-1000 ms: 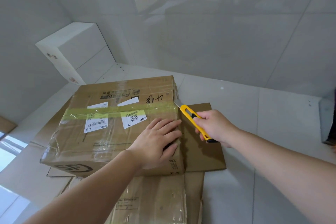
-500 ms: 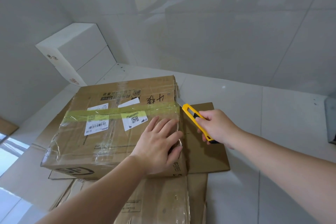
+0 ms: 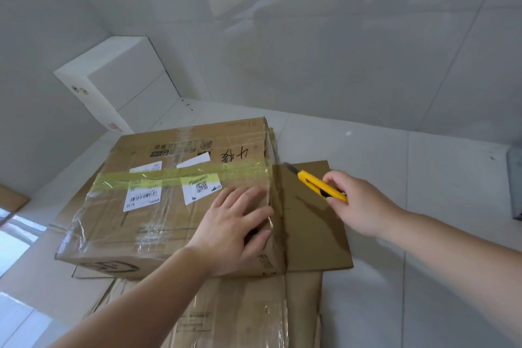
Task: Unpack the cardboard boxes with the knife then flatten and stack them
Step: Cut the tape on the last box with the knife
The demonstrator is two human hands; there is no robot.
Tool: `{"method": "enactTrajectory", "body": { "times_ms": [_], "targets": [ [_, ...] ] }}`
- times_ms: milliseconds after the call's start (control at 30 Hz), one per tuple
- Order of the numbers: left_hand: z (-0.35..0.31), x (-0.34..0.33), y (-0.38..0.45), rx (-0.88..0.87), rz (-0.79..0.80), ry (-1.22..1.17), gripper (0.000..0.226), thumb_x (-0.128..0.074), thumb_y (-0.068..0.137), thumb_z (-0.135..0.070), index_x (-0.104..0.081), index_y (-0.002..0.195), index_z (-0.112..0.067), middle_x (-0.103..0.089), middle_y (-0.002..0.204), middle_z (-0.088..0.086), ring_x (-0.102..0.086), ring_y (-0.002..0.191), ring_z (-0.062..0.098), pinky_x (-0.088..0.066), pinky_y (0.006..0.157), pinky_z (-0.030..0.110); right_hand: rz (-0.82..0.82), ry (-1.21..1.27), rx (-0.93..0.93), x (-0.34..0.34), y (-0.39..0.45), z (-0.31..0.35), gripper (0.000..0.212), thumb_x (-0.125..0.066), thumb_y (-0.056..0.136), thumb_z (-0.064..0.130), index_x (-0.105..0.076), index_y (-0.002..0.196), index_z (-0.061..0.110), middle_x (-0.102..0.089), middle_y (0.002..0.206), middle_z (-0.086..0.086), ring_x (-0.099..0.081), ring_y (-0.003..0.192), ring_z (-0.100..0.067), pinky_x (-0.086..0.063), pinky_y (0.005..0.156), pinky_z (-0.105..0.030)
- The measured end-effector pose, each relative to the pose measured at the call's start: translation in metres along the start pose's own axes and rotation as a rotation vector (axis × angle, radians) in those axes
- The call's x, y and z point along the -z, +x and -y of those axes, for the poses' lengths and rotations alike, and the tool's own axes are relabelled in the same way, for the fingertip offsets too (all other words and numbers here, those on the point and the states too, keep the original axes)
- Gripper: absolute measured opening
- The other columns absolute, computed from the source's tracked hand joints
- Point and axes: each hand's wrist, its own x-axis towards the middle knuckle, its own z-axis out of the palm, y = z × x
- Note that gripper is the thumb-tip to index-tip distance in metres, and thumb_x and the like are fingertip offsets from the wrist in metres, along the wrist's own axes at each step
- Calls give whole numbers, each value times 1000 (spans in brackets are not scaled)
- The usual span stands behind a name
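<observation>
Curling round the yellow knife (image 3: 322, 186), the right hand (image 3: 358, 203) has its grip clamped on the handle, with the blade tip pointing far-left at the right end of the yellow-green tape (image 3: 180, 175) that runs across the box top. The tip sits just beside the right edge of the cardboard box (image 3: 158, 206); whether it touches the tape cannot be told. The left hand (image 3: 234, 226) lies flat on the near-right corner of the box top, fingers straight and spread, pressing the box down without gripping anything.

The box is whole and sealed, wrapped in clear film, with white labels (image 3: 142, 195) on top crossed by the tape band. It rests on flattened cardboard (image 3: 310, 223) spread on the tiled floor (image 3: 395, 167), and more flat sheets (image 3: 226, 316) lie nearer, under the left forearm. A white box (image 3: 113, 79) stands far left against the wall.

By the look of it, earlier boxes have been flattened and stacked into the pile below, so part of the job is done. This box looks uncut: the top seam has to be slit, any contents taken out, and the box flattened and added to the stack. The white box may be waiting as well.
</observation>
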Motion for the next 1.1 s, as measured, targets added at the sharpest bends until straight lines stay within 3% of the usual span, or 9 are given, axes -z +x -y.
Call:
{"method": "enactTrajectory", "body": {
  "times_ms": [167, 267, 467, 800, 1100],
  "targets": [
    [12, 7, -20, 134, 148, 14, 60, -37, 92, -55, -40, 141, -21, -41, 145, 1, -38, 132, 21, -17, 114, 33, 82, -398, 241, 3, -28, -17, 48, -54, 94, 26, -43, 140, 30, -56, 111, 3, -51, 103, -19, -42, 87, -31],
    [15, 10, -25, 223, 143, -3, 60, -32, 92, -56, -42, 140, -20, -43, 143, 0, -39, 131, 21, -20, 113, 34, 109, -495, 352, 5, -31, -17, 50, -55, 92, 26, -43, 141, 30, -55, 116, 4, -47, 109, -18, -39, 91, -29],
    [18, 11, -26, 331, 121, 4, 62, -26, 92, -57, -43, 139, -21, -43, 143, -1, -36, 132, 17, -24, 114, 36, 119, -566, 402, 12, -28, -13, 51, -52, 90, 20, -44, 139, 33, -55, 115, 4, -46, 104, -19, -40, 90, -32],
    [17, 8, -23, 328, 115, 1, 63, -27, 91, -56, -49, 135, -16, -44, 143, 2, -38, 131, 22, -28, 112, 41, 132, -492, 426, 5, -29, -17, 46, -54, 90, 20, -50, 134, 34, -57, 108, 2, -47, 98, -19, -43, 85, -35],
    [17, 8, -24, 322, 80, -65, 61, -30, 89, -56, -52, 129, -16, -47, 137, 1, -41, 128, 21, -30, 110, 41, 106, -541, 465, 9, -24, -16, 49, -52, 93, 21, -46, 139, 34, -57, 116, 5, -46, 102, -20, -39, 89, -33]
  ]
}}
